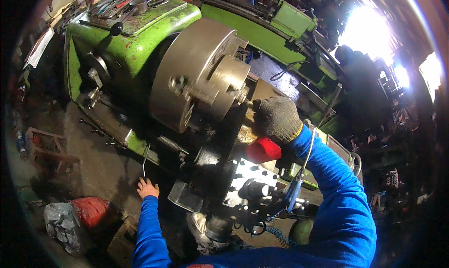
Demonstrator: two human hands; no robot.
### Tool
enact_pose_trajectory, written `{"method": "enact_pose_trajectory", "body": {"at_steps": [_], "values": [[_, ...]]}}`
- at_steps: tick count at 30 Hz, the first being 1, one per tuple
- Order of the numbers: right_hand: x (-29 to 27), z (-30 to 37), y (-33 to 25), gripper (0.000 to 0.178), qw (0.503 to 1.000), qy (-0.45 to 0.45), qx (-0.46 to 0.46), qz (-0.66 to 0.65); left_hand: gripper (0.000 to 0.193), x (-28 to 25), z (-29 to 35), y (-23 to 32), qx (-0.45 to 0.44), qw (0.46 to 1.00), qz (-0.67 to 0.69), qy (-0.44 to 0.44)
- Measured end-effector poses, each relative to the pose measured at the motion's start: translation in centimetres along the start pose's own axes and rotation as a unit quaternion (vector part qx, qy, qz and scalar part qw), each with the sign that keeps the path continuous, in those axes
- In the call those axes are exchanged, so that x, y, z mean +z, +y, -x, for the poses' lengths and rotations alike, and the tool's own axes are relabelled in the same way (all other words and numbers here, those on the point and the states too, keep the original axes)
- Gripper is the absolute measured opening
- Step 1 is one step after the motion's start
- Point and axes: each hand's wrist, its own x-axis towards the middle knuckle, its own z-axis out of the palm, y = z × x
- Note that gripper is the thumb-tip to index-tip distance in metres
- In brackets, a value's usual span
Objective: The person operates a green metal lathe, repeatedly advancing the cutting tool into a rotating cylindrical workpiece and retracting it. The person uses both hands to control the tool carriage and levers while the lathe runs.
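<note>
A large steel lathe chuck (189,67) sits on the green headstock, its jaws smeared as if turning. A small metal workpiece (242,96) sticks out of the chuck's face. My right hand (277,118), in a dark knit glove, is closed beside the workpiece's end; what its fingers hold is hidden. A red object (263,150), perhaps a cloth or cup, lies just below that glove. My bare left hand (148,188) is closed at the lower end of a thin metal lever (146,160) on the lathe's front.
A bolted tool post (250,186) stands on the carriage near me. Tools lie on top of the green headstock (140,39). A blue-handled hose nozzle (293,193) hangs by my right arm. At lower left are a grey plastic bag (63,226) and a red bundle (93,212).
</note>
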Motion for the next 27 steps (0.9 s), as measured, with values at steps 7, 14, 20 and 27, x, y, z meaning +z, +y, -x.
{"method": "enact_pose_trajectory", "body": {"at_steps": [7,14,20,27], "values": [[0.5,0.2,0.1,0.03,0.997,-0.05,-0.014,0.06,0.067,-1.0,-0.1,-1.3,-0.015,1.0,0.021,0.008],[1.1,1.1,-0.1,0.026,0.999,-0.02,-0.022,0.045,0.065,-0.3,0.8,-1.8,-0.01,0.999,0.039,0.022],[3.0,0.8,1.1,0.033,0.999,0.007,-0.009,0.052,0.064,1.6,0.4,-2.3,-0.031,0.998,0.056,0.021],[-0.9,-0.7,-0.1,0.035,0.992,-0.09,0.082,0.039,0.062,-1.7,0.2,-1.6,-0.02,0.998,0.057,0.023]]}}
